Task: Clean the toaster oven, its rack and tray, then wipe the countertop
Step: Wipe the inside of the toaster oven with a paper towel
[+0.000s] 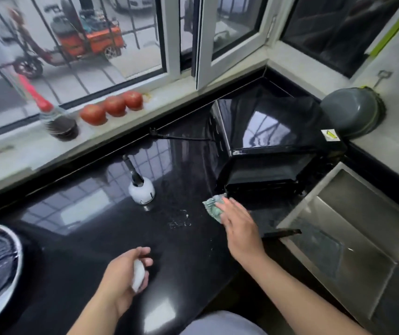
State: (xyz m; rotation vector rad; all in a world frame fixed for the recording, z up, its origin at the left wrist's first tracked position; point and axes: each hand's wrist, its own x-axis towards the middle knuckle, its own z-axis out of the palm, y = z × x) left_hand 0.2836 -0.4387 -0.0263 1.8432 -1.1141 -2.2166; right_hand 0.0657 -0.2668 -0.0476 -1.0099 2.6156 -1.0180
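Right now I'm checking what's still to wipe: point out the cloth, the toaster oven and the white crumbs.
cloth (212,207), head view, bare green part left of the fingers.
toaster oven (273,124), head view, shiny black top.
white crumbs (179,222), head view, middle of the scatter.

right hand (238,224) flat on cloth (212,207), countertop (92,238)

You have a single view, taken from the head-worn camera. It looks forward and steeply down onto the black countertop (77,238) from standing height, close enough that both forearms enter from the bottom edge. The wide-angle lens bends the window frame (174,44) along the top. The sink (353,228) lies at your right edge. No second view overlaps this one.
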